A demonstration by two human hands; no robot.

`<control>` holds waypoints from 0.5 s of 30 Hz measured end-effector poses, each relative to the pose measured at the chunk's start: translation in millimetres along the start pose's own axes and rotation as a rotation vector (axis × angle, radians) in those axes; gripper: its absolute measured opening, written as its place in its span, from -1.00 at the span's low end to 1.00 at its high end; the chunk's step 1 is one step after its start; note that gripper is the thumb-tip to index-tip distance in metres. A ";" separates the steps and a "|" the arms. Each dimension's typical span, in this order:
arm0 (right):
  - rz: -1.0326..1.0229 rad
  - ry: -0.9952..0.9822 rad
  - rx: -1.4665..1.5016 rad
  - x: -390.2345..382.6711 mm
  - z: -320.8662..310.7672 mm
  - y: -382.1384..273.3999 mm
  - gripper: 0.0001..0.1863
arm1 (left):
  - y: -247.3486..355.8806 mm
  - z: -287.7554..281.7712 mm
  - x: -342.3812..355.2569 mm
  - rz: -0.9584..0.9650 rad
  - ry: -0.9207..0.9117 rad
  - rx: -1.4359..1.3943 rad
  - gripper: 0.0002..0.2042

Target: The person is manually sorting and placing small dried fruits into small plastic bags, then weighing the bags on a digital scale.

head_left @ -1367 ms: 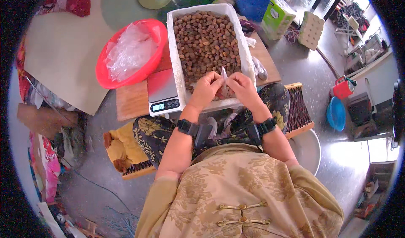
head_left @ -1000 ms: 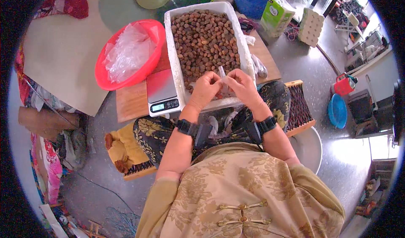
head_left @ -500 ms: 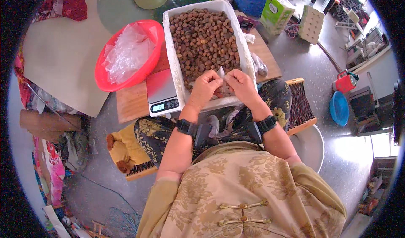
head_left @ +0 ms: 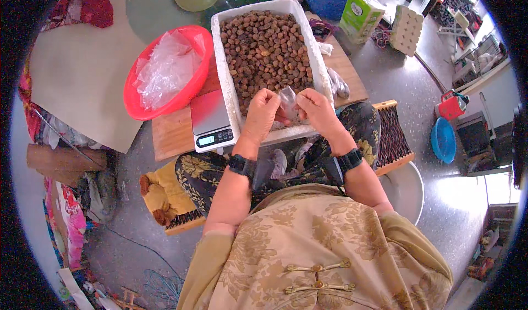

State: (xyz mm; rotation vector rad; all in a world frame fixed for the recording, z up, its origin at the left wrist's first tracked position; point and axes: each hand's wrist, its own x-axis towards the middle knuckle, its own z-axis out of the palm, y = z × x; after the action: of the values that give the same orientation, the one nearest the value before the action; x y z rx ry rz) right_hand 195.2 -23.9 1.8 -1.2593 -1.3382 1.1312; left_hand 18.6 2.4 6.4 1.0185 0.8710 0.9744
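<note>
A clear plastic bag (head_left: 288, 100) is stretched between my two hands, above the near end of a white foam box (head_left: 226, 79). My left hand (head_left: 264, 111) pinches one side of the bag, and my right hand (head_left: 315, 111) pinches the other. The bag's mouth stands partly spread, and I see nothing inside it. Brown, wrinkled, dried-fruit-like pieces (head_left: 267, 48) fill most of the box. Left of the box, a digital kitchen scale (head_left: 208, 117) has its display lit. Beyond the scale, a red plastic basin (head_left: 130, 92) holds a heap of clear plastic bags (head_left: 168, 70).
The box and scale rest on a low wooden board (head_left: 170, 136). A filled plastic bag (head_left: 339, 84) lies right of the box. Farther right are a green-and-white tissue pack (head_left: 360, 17), an egg tray (head_left: 406, 32) and a blue basin (head_left: 443, 139). A pale bucket (head_left: 415, 191) stands by my right knee.
My hands have drawn slightly apart. The bag between them, a narrow folded strip before, is now spread wider at its mouth.
</note>
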 end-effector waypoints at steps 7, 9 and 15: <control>-0.001 0.004 0.090 -1.2 -1.6 -2.7 -0.79 | 0.7 16.1 -1.7 0.351 0.265 0.644 -0.85; -0.009 -0.014 0.065 -0.5 -1.9 0.5 -0.79 | -2.7 15.4 -0.3 0.310 0.220 0.689 -0.82; -0.034 -0.072 0.046 -2.4 -5.5 0.8 -0.80 | -1.0 12.4 -3.2 0.272 0.142 0.617 -0.85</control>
State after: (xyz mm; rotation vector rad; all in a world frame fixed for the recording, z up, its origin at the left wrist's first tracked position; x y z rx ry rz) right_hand 200.8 -26.2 1.7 -1.1680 -1.3735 1.1865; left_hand 29.2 -4.2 9.4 1.6385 1.2117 1.0360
